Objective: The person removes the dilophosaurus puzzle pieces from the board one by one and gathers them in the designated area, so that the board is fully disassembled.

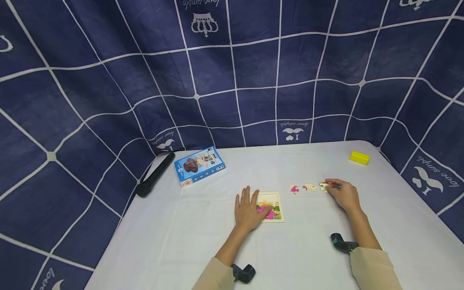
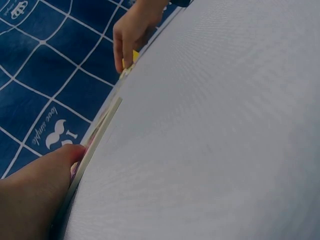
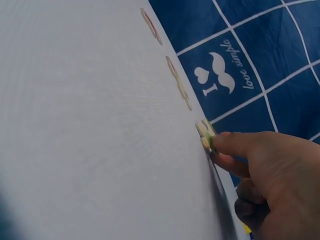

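Note:
My left hand (image 1: 248,211) rests on the left side of a square jigsaw tray (image 1: 268,196), fingers spread and straight. Its thumb lies over the picture, which shows pink, green and yellow; the top part of the tray is bare. In the left wrist view the thumb (image 2: 72,152) sits at the tray's edge. To the right, my right hand (image 1: 346,197) pinches a yellow-green jigsaw piece (image 3: 204,135) between thumb and finger, close over the table. Left of it lie a pale yellow piece (image 1: 309,187) and a pink piece (image 1: 295,188), in a row.
A blue puzzle box (image 1: 200,166) lies at the back left, with a black rod-shaped object (image 1: 156,175) beside it at the table's edge. A yellow block (image 1: 359,158) sits at the back right. A patterned blue curtain (image 1: 253,68) hangs behind the white table (image 1: 174,233).

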### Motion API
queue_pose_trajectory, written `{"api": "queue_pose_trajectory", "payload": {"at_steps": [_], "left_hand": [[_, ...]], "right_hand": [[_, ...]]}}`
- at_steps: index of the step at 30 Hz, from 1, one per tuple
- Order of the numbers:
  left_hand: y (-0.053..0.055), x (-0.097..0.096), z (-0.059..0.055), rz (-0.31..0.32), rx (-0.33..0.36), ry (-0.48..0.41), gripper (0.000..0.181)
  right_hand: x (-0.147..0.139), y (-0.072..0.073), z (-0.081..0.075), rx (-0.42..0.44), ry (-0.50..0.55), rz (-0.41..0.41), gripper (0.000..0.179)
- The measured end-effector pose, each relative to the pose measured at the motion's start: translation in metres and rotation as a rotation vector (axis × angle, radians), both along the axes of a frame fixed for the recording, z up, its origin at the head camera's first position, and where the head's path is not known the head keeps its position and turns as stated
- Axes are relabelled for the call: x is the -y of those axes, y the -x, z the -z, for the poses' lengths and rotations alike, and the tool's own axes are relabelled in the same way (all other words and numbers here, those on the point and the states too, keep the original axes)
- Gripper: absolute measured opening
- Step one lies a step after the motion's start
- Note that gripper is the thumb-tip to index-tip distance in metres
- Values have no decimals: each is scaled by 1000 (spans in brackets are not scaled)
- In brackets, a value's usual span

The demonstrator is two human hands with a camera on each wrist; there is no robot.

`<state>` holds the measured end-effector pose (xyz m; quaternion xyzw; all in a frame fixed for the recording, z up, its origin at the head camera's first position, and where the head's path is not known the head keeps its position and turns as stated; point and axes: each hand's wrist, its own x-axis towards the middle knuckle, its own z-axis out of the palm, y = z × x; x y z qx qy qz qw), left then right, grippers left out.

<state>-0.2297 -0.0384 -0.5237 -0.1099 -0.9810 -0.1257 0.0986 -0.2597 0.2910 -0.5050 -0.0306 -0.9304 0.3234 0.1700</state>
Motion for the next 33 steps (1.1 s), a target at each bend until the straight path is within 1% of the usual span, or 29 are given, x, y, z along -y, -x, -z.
{"api": "queue_pose_trajectory", "payload": {"at_steps": [5,8,14,16,18,22,26,30,33], "left_hand": [[-1,1,0,-2,6,-2,79],[-2,1,0,-2,4,-8,78],[-2,2,-1,8,6,-34,81],[-1,4,-4,22,18,-66,84],[0,7,-6,46,31,-118,85],[2,17,-10,125,67,-217,85],[3,31,-12,201,118,-297,81],[2,44,-13,227,166,-374,76],[0,50,-13,236,186,-381,73]], "right_hand": [[0,-1,0,-37,-51,7,23],[2,-1,0,-51,-51,6,22],[11,-1,-4,-96,16,4,21],[18,0,-7,-106,41,-5,20],[26,1,-10,-112,62,-23,20],[48,2,-18,-138,96,-92,18],[74,0,-25,-173,118,-188,18],[104,-3,-27,-187,132,-300,19],[127,-7,-27,-158,143,-389,20]]}}
